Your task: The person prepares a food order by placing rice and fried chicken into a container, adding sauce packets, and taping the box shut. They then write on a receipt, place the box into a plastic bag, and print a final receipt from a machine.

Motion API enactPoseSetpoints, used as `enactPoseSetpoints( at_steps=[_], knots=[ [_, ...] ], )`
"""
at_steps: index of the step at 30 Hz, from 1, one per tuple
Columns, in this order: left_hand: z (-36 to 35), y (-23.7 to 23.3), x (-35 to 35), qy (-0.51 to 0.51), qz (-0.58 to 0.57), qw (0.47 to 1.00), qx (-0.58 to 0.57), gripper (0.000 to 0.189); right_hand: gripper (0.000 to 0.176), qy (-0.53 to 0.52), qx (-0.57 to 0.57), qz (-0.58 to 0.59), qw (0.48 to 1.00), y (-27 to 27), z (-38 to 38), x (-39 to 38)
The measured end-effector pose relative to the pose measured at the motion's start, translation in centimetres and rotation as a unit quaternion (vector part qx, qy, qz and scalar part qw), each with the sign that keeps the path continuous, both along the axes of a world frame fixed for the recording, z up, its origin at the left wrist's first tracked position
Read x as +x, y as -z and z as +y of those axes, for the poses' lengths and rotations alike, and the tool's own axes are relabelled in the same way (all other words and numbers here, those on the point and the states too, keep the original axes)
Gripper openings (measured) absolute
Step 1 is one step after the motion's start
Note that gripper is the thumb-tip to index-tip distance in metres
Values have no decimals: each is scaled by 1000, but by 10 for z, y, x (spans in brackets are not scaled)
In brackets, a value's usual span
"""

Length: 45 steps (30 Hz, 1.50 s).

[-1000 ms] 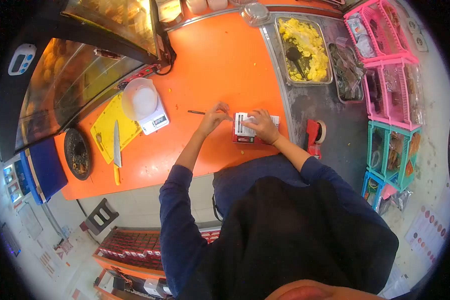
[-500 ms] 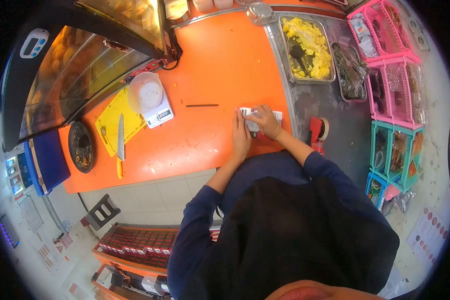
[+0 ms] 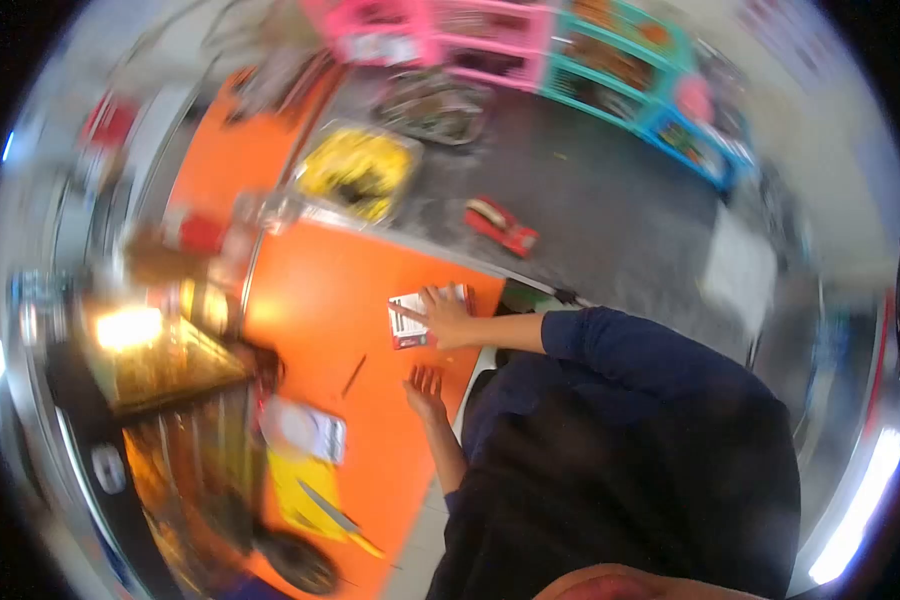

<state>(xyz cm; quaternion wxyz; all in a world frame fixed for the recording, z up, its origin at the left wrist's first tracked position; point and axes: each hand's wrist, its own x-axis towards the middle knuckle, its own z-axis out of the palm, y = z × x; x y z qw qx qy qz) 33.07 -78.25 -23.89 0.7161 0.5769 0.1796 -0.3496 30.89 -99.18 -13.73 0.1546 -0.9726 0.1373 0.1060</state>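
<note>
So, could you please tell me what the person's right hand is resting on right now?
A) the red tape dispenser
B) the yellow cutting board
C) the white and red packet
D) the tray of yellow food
C: the right hand lies on the white and red packet, while the left hand is spread on the orange counter, apart from the packet.

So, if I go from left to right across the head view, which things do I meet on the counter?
Scale → stick → box, with the right hand resting on it → tape dispenser → teal baskets. The left hand overlaps the box in this order, so it is left out.
</note>
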Motion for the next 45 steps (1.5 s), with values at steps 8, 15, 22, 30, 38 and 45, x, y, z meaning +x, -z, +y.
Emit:
enactPoseSetpoints(
  at_steps=[8,15,22,30,38,45],
  knots=[
    [-35,-39,-6,331,-124,935,38,49,115,600,-10,-50,799,-41,7,-221],
    [-93,-50,-62,444,-112,889,12,45,101,716,-5,-132,685,29,-93,-352],
    [-113,-60,-163,502,-86,855,-93,27,30,801,-180,-234,521,41,-202,-581],
    [-178,-49,-313,559,-147,816,22,24,29,624,-141,-84,764,102,-303,-742],
    [-336,-95,-540,634,-461,608,-126,19,7,559,-8,-209,802,128,-327,-766],
    [-412,-94,-646,523,-679,515,-17,36,17,382,18,-134,914,72,-297,-780]
  ],
)
